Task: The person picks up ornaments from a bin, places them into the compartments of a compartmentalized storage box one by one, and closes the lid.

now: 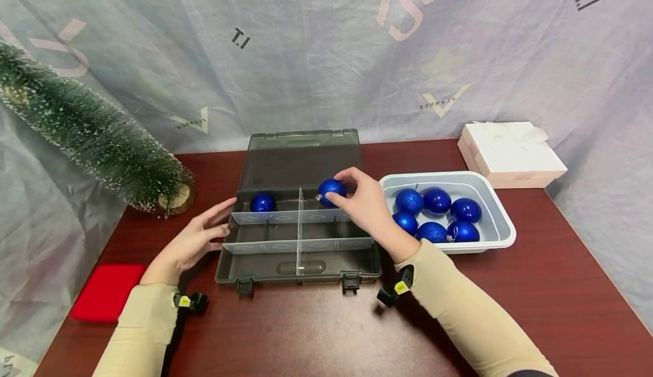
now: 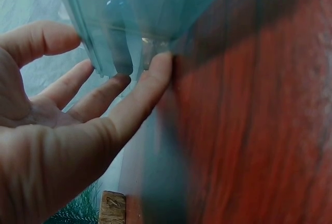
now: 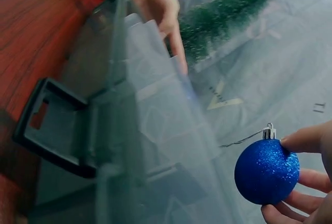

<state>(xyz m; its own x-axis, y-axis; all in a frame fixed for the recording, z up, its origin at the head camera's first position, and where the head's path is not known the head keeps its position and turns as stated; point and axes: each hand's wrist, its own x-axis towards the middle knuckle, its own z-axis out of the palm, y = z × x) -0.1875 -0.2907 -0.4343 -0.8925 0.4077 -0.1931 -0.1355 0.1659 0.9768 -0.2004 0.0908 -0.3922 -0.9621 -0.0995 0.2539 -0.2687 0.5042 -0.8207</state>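
Observation:
A dark see-through case (image 1: 326, 263) lies with its lid back, split by clear dividers. One shiny blue ball (image 1: 262, 202) sits in its back left compartment. The right hand (image 1: 368, 207) pinches a glittery blue ball (image 1: 331, 192) over the back right compartment; in the right wrist view this ball (image 3: 266, 172) shows a silver cap and a string. The left hand (image 1: 191, 245) touches the case's left side with its fingers extended; in the left wrist view its fingertips (image 2: 165, 60) are against the case wall.
Right of the case, a white tub (image 1: 502, 227) holds several blue balls. Behind it stands a white box with a bow (image 1: 525, 161). A small frosted tree (image 1: 102, 133) leans at the back left, and a red object (image 1: 108, 292) lies near the left sleeve.

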